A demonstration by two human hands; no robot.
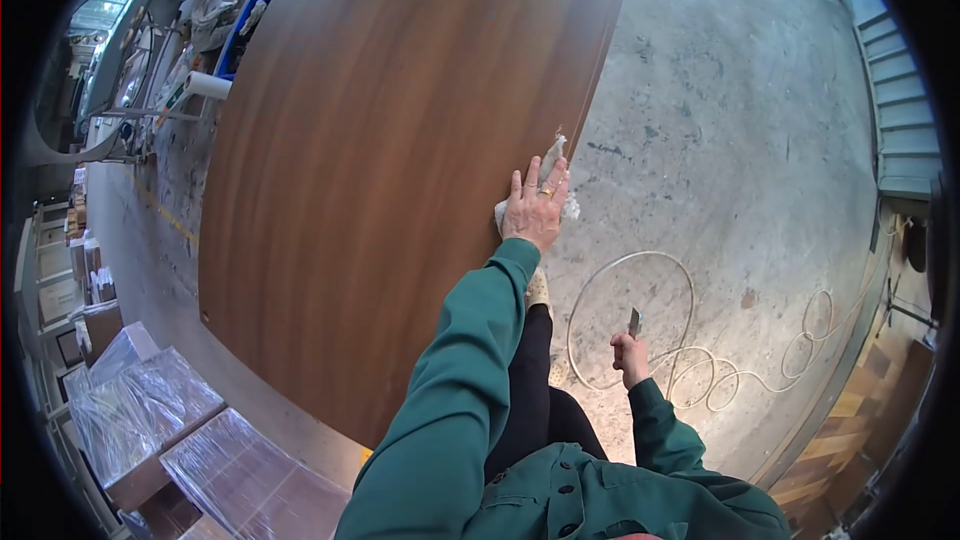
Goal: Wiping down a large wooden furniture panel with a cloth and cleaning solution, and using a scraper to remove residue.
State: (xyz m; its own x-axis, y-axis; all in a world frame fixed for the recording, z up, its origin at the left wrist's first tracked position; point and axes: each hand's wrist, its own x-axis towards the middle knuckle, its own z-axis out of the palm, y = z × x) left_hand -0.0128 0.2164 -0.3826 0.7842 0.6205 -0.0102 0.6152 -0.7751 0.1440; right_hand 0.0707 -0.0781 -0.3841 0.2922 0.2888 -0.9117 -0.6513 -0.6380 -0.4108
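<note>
A large brown wood-grain panel [370, 190] lies in front of me, its long right edge running away from me. On that edge, my left hand [535, 212] presses down on a white rag [555, 152], fingers extended over it. Parts of the rag stick out past the fingertips and on both sides of the hand. Low on the right, apart from the panel, my right hand [630, 356] is closed round a small flat-bladed scraper [635, 320], blade pointing away from me. Its handle is mostly hidden in the fist.
A pale hose [690, 290] lies in loops on the stained concrete floor [720, 170] to the right. Plastic-wrapped boxes [250, 470] stand at the lower left. Beyond the panel's left side are a blue bin [236, 40] and a white roll [208, 86]. Wooden boards [840, 420] lie at the right.
</note>
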